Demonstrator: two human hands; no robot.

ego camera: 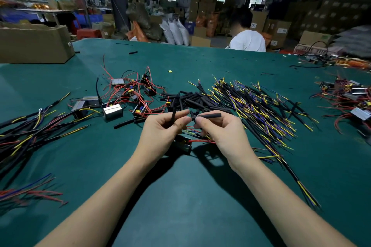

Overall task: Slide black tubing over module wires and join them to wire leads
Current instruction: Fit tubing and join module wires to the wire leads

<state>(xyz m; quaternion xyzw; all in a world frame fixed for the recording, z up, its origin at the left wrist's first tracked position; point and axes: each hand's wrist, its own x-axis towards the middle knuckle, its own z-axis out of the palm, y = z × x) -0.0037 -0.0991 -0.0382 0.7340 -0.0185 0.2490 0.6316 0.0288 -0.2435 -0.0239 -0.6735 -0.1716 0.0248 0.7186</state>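
Two hands: both are raised just above the green table, near the middle of its near edge.
Left hand: one black tubing piece is pinched upright between thumb and fingers.
Right hand: a second tubing piece is pinched at its left end and held level, its free end pointing right.
Module: it is lying under the hands, its red wire running right.
Step advice: one tube is best set down, so the wire tip can be steadied and fed straight into the other tube's mouth; a frayed tip would likely snag.
Tubing pile: heaped at mid-table, beyond the hands.
Wire leads: spread toward the right edge.
More modules: clustered left of centre.
Room: a cardboard box is seen at the far left corner, stacked cartons and a seated person beyond the far edge.
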